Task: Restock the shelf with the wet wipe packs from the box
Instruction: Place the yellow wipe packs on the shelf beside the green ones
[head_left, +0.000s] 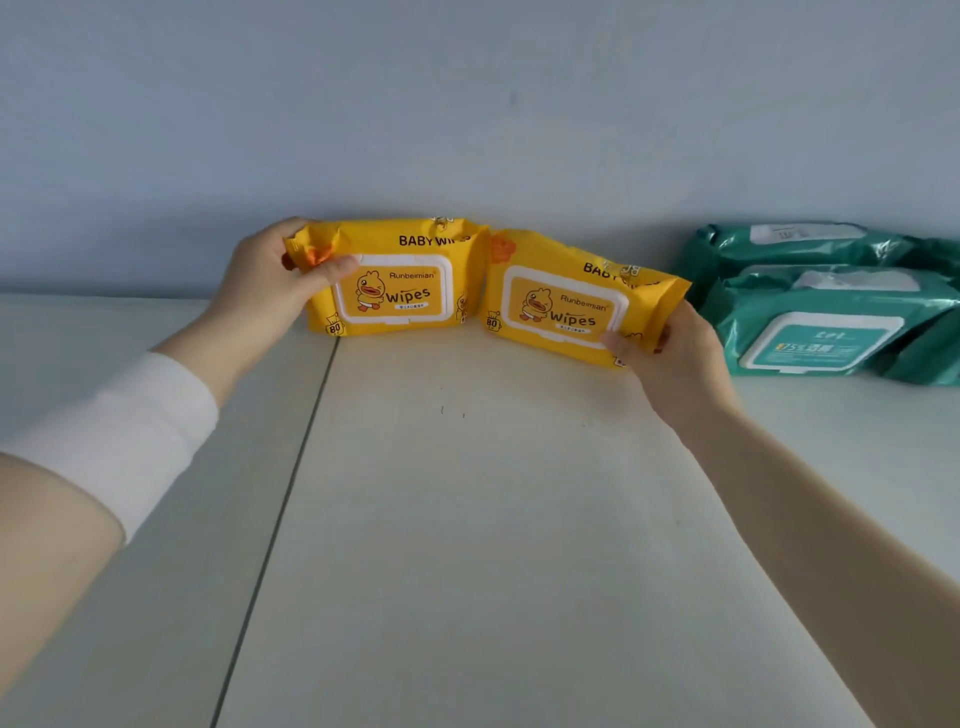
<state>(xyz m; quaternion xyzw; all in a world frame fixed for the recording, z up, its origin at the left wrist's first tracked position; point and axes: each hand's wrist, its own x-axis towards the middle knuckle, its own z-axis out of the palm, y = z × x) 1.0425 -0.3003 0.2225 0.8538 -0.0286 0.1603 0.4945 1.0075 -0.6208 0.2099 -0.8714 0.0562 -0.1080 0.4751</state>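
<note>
Two yellow baby wipe packs with a duck label stand side by side against the back wall on the white shelf top (467, 493). My left hand (270, 291) grips the left yellow pack (405, 280) by its left end, thumb on the front. My right hand (670, 353) holds the right yellow pack (566, 301) at its lower right corner. This pack is tilted, its right end lower and nearer to me. The two packs touch in the middle. The box is out of view.
Two green wipe packs lie at the right against the wall: one in front (831, 332), one behind it (789, 244). A dark seam (291, 493) runs down the shelf top left of centre. My left forearm has a white sleeve band (119, 426).
</note>
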